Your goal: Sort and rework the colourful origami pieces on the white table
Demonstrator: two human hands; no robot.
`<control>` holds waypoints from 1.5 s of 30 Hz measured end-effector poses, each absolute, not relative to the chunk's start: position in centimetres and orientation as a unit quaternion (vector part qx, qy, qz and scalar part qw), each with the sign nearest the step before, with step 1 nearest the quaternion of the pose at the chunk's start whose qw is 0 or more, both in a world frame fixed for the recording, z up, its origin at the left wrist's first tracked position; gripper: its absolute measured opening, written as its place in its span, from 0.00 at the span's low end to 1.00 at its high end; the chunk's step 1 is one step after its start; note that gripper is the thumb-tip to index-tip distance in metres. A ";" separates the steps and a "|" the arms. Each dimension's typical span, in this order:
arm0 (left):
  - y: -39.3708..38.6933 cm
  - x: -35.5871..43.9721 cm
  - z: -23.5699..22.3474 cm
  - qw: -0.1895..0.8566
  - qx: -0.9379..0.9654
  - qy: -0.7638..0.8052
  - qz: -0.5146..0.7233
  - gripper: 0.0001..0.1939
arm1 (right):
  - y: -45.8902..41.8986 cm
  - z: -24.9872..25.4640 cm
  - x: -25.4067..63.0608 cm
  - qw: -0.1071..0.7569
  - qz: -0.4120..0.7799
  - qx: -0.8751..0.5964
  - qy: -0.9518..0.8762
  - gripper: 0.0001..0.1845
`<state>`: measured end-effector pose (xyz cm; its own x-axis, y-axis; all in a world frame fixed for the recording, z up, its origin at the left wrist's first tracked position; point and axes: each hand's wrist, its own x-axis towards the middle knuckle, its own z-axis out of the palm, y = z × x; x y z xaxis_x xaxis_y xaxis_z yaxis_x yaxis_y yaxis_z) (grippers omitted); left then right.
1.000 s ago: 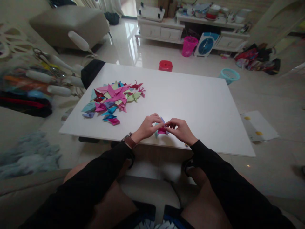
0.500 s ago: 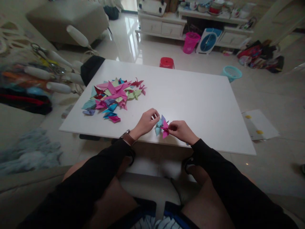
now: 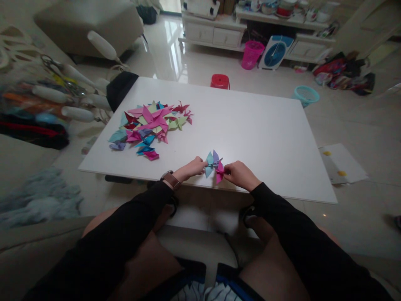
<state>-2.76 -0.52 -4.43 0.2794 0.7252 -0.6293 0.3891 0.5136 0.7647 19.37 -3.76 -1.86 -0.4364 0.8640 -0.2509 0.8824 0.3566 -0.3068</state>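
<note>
Close to the table's near edge, my right hand (image 3: pixel 240 173) pinches a magenta paper crane (image 3: pixel 219 172) by one end. On its other side, the fingers of my left hand (image 3: pixel 194 167) close on the edge of a light blue paper crane (image 3: pixel 209 164). Between and behind these two stands a purple paper crane (image 3: pixel 215 158), partly covered by them. The three folded pieces touch or overlap; whether they are joined I cannot tell. A brown-strapped watch (image 3: pixel 171 179) sits on my left wrist.
A pile of folded paper cranes (image 3: pixel 153 119) in several colours covers the left part of the white table (image 3: pixel 257 133). Beyond the far edge stand a red stool (image 3: pixel 219 80) and a teal basket (image 3: pixel 306 95). A lamp with white shades (image 3: pixel 77 113) hangs near the left edge.
Both hands held the magenta crane together at first. My left hand let go, opened, then lowered onto the light blue crane. My right hand keeps the magenta one, now turned and shifted slightly right.
</note>
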 end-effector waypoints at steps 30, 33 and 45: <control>0.2 -3.5 -4.7 0.509 0.644 0.572 -0.008 0.20 | -4.7 -3.3 17.6 0.065 -0.146 0.597 0.786 0.17; 0.2 -3.5 -4.5 0.499 0.648 0.576 -0.009 0.18 | -4.5 -3.5 17.4 0.071 -0.149 0.610 0.775 0.17; 0.3 -4.1 -5.2 0.489 0.643 0.589 -0.003 0.12 | -4.7 -2.5 17.5 0.116 -0.159 0.599 0.776 0.14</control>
<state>-4.13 0.26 -5.21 0.3056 0.7552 -0.5799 0.7607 0.1726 0.6257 17.50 -4.71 -2.51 -0.2545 0.8931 -0.3709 0.9670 0.2308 -0.1078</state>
